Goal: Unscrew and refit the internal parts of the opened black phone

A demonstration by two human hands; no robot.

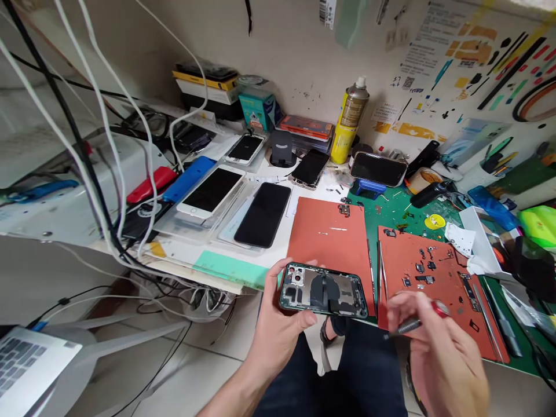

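Note:
My left hand (278, 330) grips the left end of an opened phone housing (324, 291), thumb along its lower edge and fingers behind it. The housing is tilted toward me over the table's front edge, with its bare inner side showing. To the right, my right hand (443, 347) holds a dark screwdriver (408, 326) with a red cap, its tip pointing left, apart from the housing. Below and around it lies the right orange mat (438, 243) with several small phone parts. The left orange mat (321, 237) lies behind the housing.
Several phones, among them a black one (263, 215) and a white one (211, 191), lie at the left. A yellow spray can (347, 121) stands by the wall. Tweezers (383, 272) lie between the mats. A white box (482, 237) sits at right; cables hang at the left.

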